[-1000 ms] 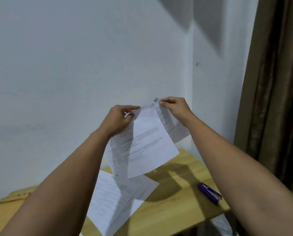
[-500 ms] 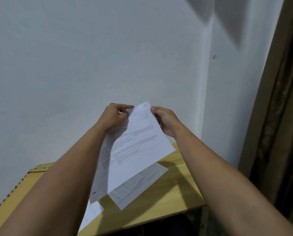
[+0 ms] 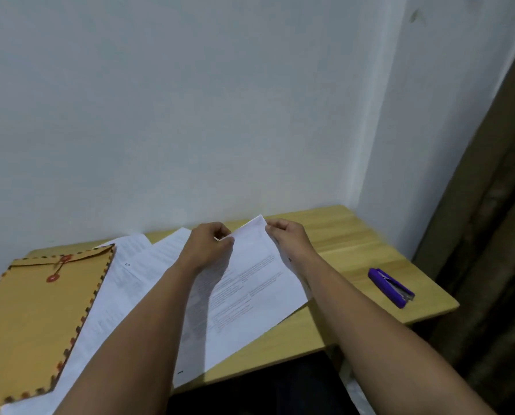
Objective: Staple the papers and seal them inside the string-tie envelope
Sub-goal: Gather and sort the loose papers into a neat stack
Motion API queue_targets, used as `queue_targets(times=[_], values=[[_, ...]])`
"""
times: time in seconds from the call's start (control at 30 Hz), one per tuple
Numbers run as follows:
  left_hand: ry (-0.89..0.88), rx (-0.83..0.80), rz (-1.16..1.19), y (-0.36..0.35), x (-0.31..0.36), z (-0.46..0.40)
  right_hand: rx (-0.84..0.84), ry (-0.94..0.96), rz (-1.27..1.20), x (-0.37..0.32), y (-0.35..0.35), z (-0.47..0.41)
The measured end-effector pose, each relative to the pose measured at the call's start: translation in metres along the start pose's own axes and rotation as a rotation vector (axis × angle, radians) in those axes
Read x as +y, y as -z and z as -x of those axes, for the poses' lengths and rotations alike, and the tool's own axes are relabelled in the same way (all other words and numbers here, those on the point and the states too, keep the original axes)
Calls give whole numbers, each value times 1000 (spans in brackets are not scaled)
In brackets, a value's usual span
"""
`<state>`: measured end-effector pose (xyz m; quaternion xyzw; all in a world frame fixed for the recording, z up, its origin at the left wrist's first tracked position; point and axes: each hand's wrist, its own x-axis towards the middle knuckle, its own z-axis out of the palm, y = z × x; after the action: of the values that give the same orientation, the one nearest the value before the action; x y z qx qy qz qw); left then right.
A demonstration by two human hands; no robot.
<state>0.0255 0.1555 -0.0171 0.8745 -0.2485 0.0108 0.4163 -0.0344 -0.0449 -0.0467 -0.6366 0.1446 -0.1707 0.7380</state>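
both hands pinching the top of the printed sheets

from my remote seat i see the left hand (image 3: 210, 245) with its grip clenched on the upper left edge of the held papers (image 3: 250, 298), thumb and fingers pinched together over the paper; the right hand (image 3: 286, 238) has its grip clamped on the upper right corner of the same papers, fingers curled over the top edge; i cannot tell how many sheets lie between the fingers; the two hands sit close together, nearly touching across the top of the page; the papers slope down toward me, their lower edge reaching past the near edge of the tabletop (image 3: 355, 244); printed text runs across them in blocks; to the left, more loose sheets (image 3: 130, 283) lie spread flat on the tabletop, partly under my left forearm; the string-tie envelope (image 3: 37, 322) lies flat at the far left, overlapping those loose sheets, its flap down and two red discs showing near the top; the purple stapler (image 3: 391, 287) lies well apart to the right, near the tabletop's right edge; a white wall (image 3: 190, 115) rises behind; a brown curtain (image 3: 490, 235) hangs at the right
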Motion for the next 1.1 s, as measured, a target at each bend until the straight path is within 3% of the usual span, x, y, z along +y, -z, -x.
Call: queue_targets(times=[0.83,1.1], values=[[77,-73,5,-41,-36,-21,-21,-20,91,32,19,1],[18,-53,2,-41,-36,-19,-25,-6,129,31,21,-1]])
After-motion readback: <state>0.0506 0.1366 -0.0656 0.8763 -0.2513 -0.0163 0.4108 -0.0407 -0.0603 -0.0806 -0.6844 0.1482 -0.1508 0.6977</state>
